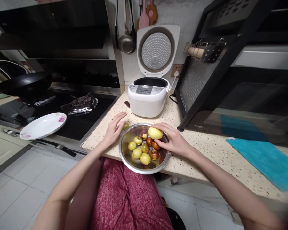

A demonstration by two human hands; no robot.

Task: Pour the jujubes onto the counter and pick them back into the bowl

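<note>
A round metal bowl [124,159] sits at the counter's front edge, its near rim jutting past it. Inside lie several jujubes [145,158], some yellow-green, others mottled red-brown. My right hand [174,140] reaches over the bowl's right rim, thumb and fingers closed on a larger pale yellow jujube [155,133] above the others. Left of the bowl, my left hand [114,129] is open with its fingers stretched forward, seemingly empty. Just beyond the bowl's left rim, a green jujube [126,126] shows on the counter, close to those fingers.
Behind the bowl stands a white rice cooker [147,103] with its lid raised. A floral plate [44,125] rests at the stove's front edge, with a black wok [26,83] farther back. On the right are a dark rack [194,95] and a blue cloth [266,163].
</note>
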